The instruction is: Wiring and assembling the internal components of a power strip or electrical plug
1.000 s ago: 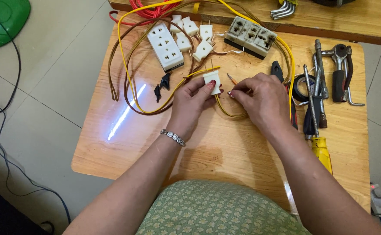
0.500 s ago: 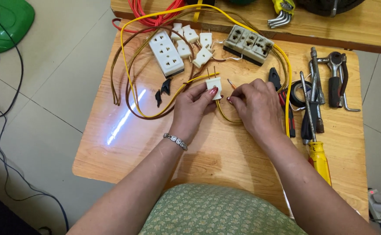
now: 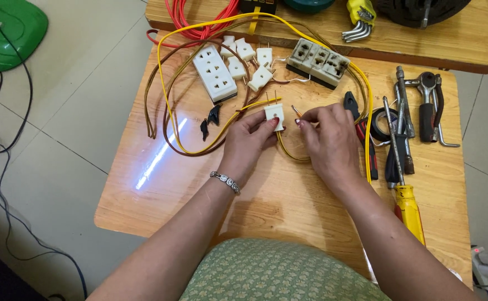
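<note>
We hold a small white plug point(image 3: 274, 115) in our left hand point(image 3: 250, 142), its grip pinched shut on the plug body with the two prongs pointing away from us, just above the middle of the wooden desk point(image 3: 160, 184). Our right hand point(image 3: 329, 142) has its fingertips closed on the bared copper end of a wire point(image 3: 296, 111), a little to the right of the plug and not touching it. A yellow cable point(image 3: 288, 155) loops on the desk below and between both hands. To do this well, we judge that the plug should be kept steady and turned so its opening faces the wire, and that the copper strands should be kept twisted tight so none strays as it meets the terminal. Beyond our hands lie a white socket strip point(image 3: 215, 72), a grey socket block point(image 3: 317, 62), several loose white plugs point(image 3: 261, 77) and red wire point(image 3: 199, 22). To the right rest pliers point(image 3: 361, 134), a roll of black tape point(image 3: 382, 124), a yellow-handled screwdriver point(image 3: 408, 209) and wrenches point(image 3: 429, 106). The desk is varnished and glares under the light; around it is a pale tiled floor point(image 3: 60, 139) with a green object point(image 3: 7, 30) and dark cords.
</note>
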